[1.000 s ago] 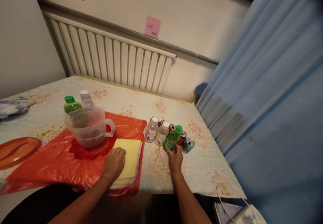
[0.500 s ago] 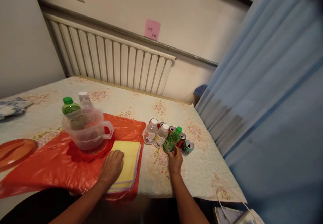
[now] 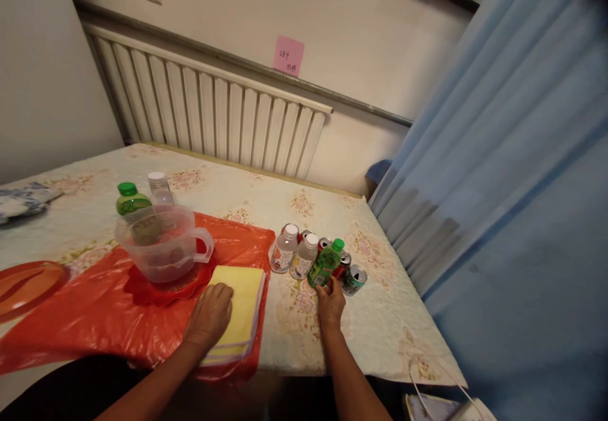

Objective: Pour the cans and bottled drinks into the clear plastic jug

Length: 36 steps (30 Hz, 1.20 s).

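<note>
View from above a desk [image 3: 380, 326] covered by a floral cloth. In the lower centre of the frame, the right hand [image 3: 331, 304] is holding a tilted green bottle [image 3: 325, 263], its grip closed around the bottle's base. The bottle is leaning toward the upper right. It is sitting within a cluster, with two white-capped bottles [image 3: 285, 250] just to its left and drink cans [image 3: 354, 278] to its right. It appears not yet lifted clear of them. Further left, the left hand [image 3: 211, 314] is lying flat, grip open, on a folded yellow cloth [image 3: 247, 288]. The cloth is resting on a red plastic sheet [image 3: 95, 313]. At centre left, a clear jug [image 3: 159, 247] is standing on the sheet, with a second green bottle [image 3: 129, 201] behind it.
</note>
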Each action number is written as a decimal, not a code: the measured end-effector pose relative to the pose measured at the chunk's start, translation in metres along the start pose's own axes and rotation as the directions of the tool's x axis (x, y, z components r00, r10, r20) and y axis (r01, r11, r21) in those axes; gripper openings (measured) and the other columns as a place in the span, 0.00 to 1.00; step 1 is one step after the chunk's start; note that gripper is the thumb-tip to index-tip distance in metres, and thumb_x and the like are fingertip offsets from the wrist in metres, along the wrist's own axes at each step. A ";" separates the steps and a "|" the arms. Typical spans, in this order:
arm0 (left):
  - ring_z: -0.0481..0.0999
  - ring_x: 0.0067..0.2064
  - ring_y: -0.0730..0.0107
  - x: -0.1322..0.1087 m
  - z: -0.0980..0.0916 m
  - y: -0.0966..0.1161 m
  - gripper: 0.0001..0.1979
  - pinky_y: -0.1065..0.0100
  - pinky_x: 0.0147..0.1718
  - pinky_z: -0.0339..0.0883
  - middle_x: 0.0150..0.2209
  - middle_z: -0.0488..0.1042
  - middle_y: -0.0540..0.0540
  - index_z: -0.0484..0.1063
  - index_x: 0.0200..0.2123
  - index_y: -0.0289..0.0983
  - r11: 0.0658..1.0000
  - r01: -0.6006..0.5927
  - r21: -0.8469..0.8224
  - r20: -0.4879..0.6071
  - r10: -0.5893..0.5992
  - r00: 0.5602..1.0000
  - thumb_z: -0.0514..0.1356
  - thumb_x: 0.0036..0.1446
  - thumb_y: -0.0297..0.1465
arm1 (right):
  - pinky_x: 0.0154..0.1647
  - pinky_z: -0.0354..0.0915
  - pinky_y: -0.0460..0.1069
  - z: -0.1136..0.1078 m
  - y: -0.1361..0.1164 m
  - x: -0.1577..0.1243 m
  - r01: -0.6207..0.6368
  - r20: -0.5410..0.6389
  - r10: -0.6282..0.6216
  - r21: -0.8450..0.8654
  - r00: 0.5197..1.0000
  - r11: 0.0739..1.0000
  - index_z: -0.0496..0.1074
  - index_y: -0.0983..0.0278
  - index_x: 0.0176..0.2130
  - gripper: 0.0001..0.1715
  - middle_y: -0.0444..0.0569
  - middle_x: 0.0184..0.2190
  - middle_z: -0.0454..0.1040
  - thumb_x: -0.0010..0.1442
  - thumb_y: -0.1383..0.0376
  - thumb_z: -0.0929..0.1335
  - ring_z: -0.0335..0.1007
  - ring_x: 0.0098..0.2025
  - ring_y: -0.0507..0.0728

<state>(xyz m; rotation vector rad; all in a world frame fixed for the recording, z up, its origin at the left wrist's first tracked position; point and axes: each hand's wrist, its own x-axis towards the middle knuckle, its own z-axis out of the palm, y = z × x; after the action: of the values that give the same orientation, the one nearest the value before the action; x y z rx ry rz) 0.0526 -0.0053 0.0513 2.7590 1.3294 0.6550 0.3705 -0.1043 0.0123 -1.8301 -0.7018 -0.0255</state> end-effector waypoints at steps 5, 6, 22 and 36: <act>0.67 0.42 0.58 0.000 -0.001 0.001 0.08 0.59 0.45 0.60 0.37 0.71 0.42 0.70 0.37 0.37 1.000 0.015 -0.021 0.022 -0.015 1.000 0.51 0.60 0.24 | 0.40 0.66 0.50 -0.001 0.000 0.000 0.010 0.000 -0.010 -0.011 1.000 1.000 0.73 0.73 0.49 0.32 0.59 0.41 0.77 0.48 0.57 0.70 0.71 0.35 0.59; 0.67 0.42 0.58 0.000 -0.002 0.001 0.08 0.59 0.45 0.60 0.37 0.71 0.42 0.70 0.37 0.37 1.000 0.019 -0.022 0.025 -0.018 1.000 0.51 0.60 0.24 | 0.40 0.66 0.50 -0.001 0.000 0.000 0.012 0.001 -0.012 -0.012 1.000 1.000 0.73 0.72 0.50 0.32 0.58 0.41 0.77 0.48 0.57 0.70 0.71 0.35 0.59; 0.68 0.42 0.58 0.000 -0.002 0.002 0.08 0.60 0.45 0.60 0.37 0.70 0.43 0.69 0.37 0.38 1.000 0.026 0.006 0.031 -0.026 0.999 0.51 0.61 0.25 | 0.40 0.67 0.50 -0.003 -0.004 -0.001 0.033 0.007 -0.033 -0.001 0.999 0.999 0.72 0.72 0.50 0.32 0.59 0.41 0.77 0.48 0.57 0.69 0.72 0.37 0.59; 0.67 0.42 0.58 0.000 -0.003 0.002 0.08 0.59 0.45 0.60 0.37 0.70 0.42 0.70 0.36 0.37 0.999 0.032 -0.032 0.033 -0.031 0.999 0.51 0.60 0.24 | 0.43 0.68 0.52 -0.001 -0.002 -0.002 -0.009 0.001 0.009 0.040 1.000 0.999 0.71 0.70 0.50 0.34 0.59 0.43 0.77 0.45 0.57 0.70 0.74 0.41 0.61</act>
<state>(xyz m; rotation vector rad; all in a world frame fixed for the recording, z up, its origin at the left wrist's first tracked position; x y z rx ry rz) 0.0528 -0.0069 0.0546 2.7058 1.3406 0.6223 0.3680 -0.1058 0.0131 -1.7949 -0.6906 -0.0049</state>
